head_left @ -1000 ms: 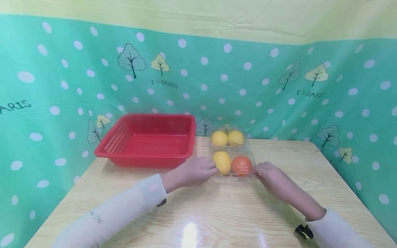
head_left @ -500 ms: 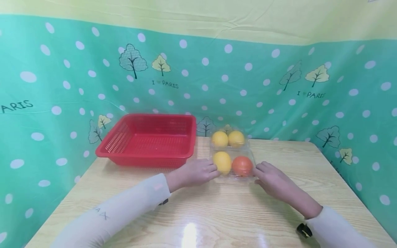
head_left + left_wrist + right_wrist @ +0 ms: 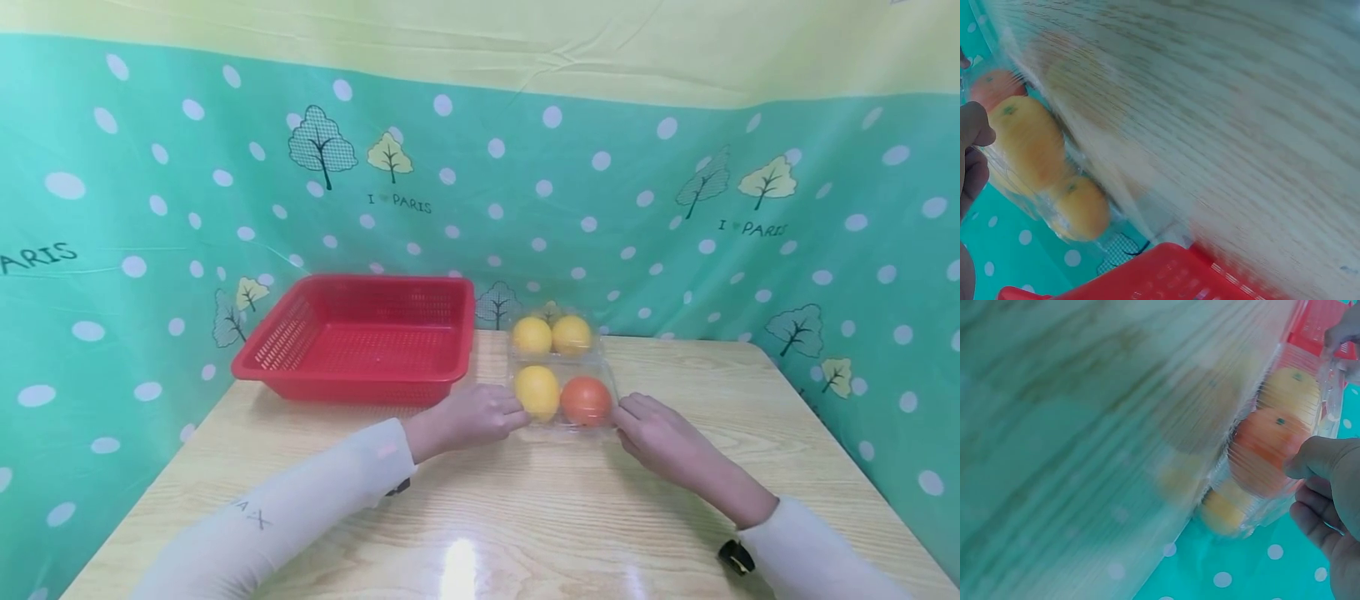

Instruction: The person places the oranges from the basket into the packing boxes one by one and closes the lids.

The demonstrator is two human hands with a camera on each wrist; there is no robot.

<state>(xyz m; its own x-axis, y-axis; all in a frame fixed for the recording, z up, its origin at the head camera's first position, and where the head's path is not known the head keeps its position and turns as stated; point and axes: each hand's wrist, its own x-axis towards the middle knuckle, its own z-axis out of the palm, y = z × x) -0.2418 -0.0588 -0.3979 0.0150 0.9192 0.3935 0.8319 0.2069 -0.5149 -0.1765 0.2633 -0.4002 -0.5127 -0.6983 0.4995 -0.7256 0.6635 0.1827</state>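
Note:
A clear plastic fruit container point(image 3: 570, 360) rests on the table in the head view. At its front lie a yellow fruit point(image 3: 537, 393) and a red-orange fruit point(image 3: 586, 401), and two orange-yellow fruits point(image 3: 572, 335) sit behind them. My left hand point(image 3: 480, 414) pinches the container's front left edge; in the left wrist view, the thumb and bent fingers of that hand point(image 3: 972, 150) meet at the plastic. My right hand point(image 3: 660, 433) grips the front right edge. Beside the red-orange fruit point(image 3: 1270, 450), the thumb of that hand point(image 3: 1335, 494) bears on the plastic in the right wrist view.
A red perforated basket point(image 3: 352, 392) stands left of the container, with no contents visible. Behind the wooden table point(image 3: 540, 517) hangs a green dotted curtain point(image 3: 600, 192). Both forearms wear white sleeves, each with a dark band at the wrist.
Both hands stay at the container's front edges. The right hand's fingers have shifted slightly inward against the plastic; the container and the fruits stay in place.

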